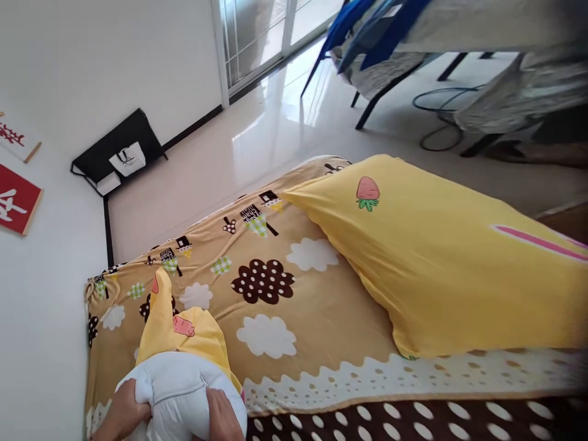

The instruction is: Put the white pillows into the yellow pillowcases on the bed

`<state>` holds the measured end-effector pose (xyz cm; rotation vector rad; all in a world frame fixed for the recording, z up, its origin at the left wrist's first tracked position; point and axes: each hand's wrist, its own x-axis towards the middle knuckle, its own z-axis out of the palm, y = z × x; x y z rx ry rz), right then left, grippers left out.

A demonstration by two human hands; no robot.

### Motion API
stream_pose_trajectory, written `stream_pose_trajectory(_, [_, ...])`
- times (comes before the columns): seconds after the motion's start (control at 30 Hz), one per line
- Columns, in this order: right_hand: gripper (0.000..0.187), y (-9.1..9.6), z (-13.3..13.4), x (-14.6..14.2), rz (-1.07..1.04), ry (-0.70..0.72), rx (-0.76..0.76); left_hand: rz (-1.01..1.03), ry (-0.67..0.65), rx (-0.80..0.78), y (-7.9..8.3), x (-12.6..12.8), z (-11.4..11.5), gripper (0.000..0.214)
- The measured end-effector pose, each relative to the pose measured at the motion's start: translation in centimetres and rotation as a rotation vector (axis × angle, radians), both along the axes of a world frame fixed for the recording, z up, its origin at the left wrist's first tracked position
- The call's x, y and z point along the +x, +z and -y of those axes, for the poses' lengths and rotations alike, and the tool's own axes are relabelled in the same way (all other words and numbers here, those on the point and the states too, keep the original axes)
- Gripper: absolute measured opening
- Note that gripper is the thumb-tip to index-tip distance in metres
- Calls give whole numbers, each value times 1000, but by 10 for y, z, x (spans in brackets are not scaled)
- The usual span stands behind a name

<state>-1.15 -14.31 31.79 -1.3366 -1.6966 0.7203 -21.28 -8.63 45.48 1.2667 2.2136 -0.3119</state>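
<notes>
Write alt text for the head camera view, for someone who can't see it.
A person's left hand and right hand grip a white pillow partly inside a yellow pillowcase, over a patterned sheet. A yellow pillow lies on the sheet at picture right; shiny floor shows beyond.

Matt cloth pillow (faintly creased), wrinkled cloth pillowcase, glossy floor

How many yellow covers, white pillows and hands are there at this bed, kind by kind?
Yellow: crumpled cover, larger cover at right: 2
White: pillow: 1
Person's own: left hand, right hand: 2
Total: 5
</notes>
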Motion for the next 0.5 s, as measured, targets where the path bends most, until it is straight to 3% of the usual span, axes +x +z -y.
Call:
stream_pose_trajectory(0.13, [58, 54, -7, 10, 74, -23, 71, 141, 192, 259, 24, -30, 40, 28])
stream_pose_trajectory(0.2, [59, 84, -11, 19, 91, -1, 116, 257, 250, 375, 26, -49, 61, 35])
stream_pose_trajectory(0.27, [67, 107, -13, 24, 111, 34, 89, 343, 291, 429, 17, -58, 81, 38])
stream_pose_trajectory(0.37, [88, 118, -16, 20, 169, 56, -35, 334, 376, 396, -9, -43, 99, 29])
stream_pose_trajectory(0.5, [103, 110, -15, 14, 297, 213, -208, 291, 365, 224, -39, -6, 99, 9])
